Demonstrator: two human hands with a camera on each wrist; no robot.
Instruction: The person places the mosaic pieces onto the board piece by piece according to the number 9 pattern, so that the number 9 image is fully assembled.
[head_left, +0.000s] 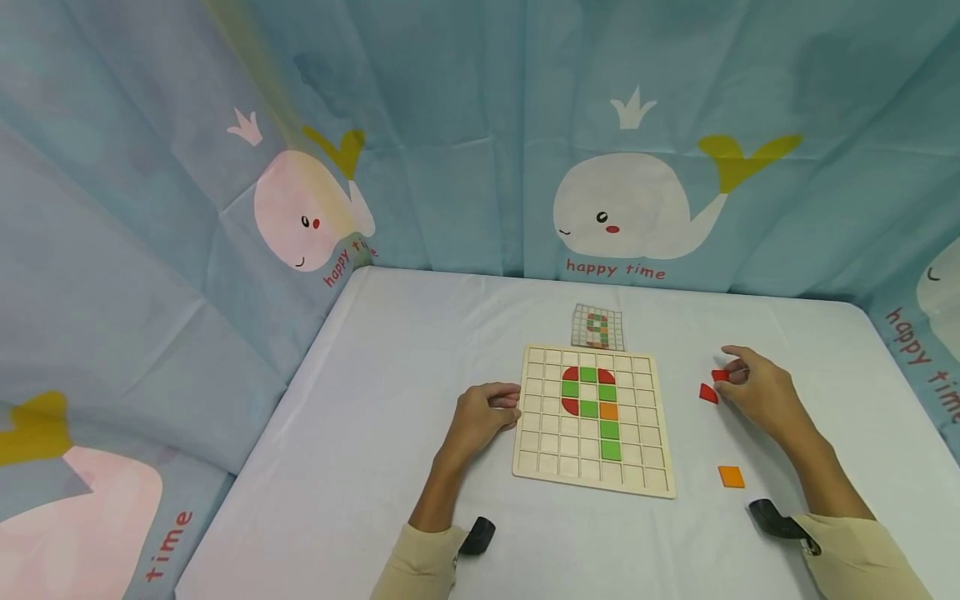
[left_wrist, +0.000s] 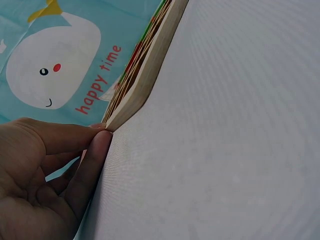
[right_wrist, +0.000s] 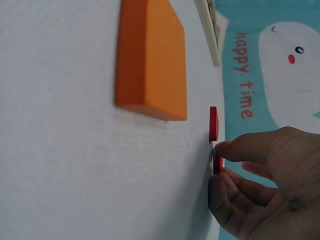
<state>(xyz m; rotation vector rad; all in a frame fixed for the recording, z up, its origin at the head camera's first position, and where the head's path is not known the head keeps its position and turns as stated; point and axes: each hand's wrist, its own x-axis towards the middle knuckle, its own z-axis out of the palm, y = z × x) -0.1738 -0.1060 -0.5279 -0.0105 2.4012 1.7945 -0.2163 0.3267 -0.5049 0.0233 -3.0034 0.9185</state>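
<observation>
On the white table lies a square wooden grid board (head_left: 546, 450). Red quarter-round pieces (head_left: 571, 407), several green squares (head_left: 588, 375) and one orange square (head_left: 608, 411) fill some of its cells in the shape of a 9. My left hand (head_left: 480, 417) pinches the board's left edge between thumb and fingers. Off to the right of the board, my right hand (head_left: 761, 396) has thumb and fingertips on either side of a red piece (right_wrist: 218, 163), low at the tabletop. Close beside it lies a second red quarter-round piece (head_left: 708, 393).
A loose orange square (head_left: 731, 477) lies nearer me, below the right hand. Behind the board stands a small pattern card (head_left: 597, 327) printed with the same 9. Blue curtains with whales (head_left: 630, 208) hang behind the table and along its sides.
</observation>
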